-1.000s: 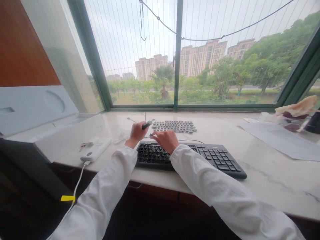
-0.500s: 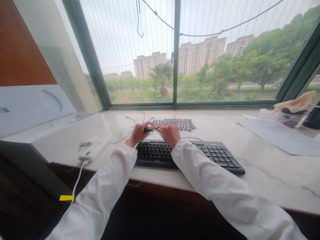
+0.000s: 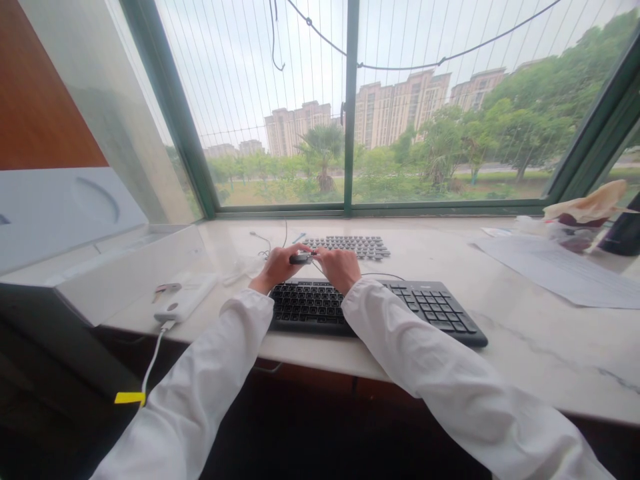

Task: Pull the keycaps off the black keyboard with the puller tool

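My left hand (image 3: 274, 271) is closed around a small dark handheld object (image 3: 300, 258) with a paler grey end; its exact kind is too small to make out. Opposite it, my right hand (image 3: 340, 269) pinches at the object's right end, and its fingertips hide what they grip. Both hands hover over the back edge of a black keyboard (image 3: 313, 328). Its main section shows bare sockets without keycaps, while the number pad at right still carries its keys. Behind my hands, several rows of loose keycaps (image 3: 373, 248) lie on the white countertop (image 3: 430, 247).
On the left, a white power bank (image 3: 186, 303) with a plugged-in cable and keys on it lies beside an open white box (image 3: 125, 273). Printed paper sheets (image 3: 560, 270) and a dark bottle (image 3: 623, 230) are at right. The window (image 3: 350, 100) closes off the back.
Both hands stay almost in place, fingers still meeting at the small dark object, which has tilted slightly. The whole view has shifted a little.
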### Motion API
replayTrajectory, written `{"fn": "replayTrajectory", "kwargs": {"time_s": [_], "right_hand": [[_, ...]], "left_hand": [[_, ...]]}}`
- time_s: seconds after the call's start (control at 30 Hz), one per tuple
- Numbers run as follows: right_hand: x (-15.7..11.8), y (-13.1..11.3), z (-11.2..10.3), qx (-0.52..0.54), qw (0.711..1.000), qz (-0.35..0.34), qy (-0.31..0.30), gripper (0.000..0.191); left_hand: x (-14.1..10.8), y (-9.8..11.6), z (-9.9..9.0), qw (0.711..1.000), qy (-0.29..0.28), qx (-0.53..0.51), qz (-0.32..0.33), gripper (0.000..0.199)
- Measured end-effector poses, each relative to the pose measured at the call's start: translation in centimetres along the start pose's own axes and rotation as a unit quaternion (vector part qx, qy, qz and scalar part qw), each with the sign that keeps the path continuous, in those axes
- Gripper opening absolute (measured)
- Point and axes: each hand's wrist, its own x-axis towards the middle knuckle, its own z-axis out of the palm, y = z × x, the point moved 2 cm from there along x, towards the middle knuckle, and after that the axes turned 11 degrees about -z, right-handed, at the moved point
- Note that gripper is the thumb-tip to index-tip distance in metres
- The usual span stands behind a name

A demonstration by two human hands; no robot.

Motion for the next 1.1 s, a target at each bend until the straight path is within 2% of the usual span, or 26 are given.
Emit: {"fn": "replayTrajectory", "kwargs": {"time_s": [0.4, 0.9, 1.1], "right_hand": [[-0.04, 0.02, -0.04, -0.012, 1.0, 0.01, 0.009, 0.036], [0.01, 0.33, 0.56, -0.027, 1.0, -0.005, 0.008, 0.031], [-0.04, 0.43, 0.55, -0.023, 1.0, 0.0, -0.003, 0.027]], "left_hand": [[0.05, -0.1, 0.03, 1.0, 0.001, -0.004, 0.007, 0.02], [0.02, -0.36, 0.29, 0.999, -0.044, 0.026, 0.019, 0.022], [0.15, -0.36, 0.09, 0.997, -0.056, 0.056, -0.004, 0.026]]}}
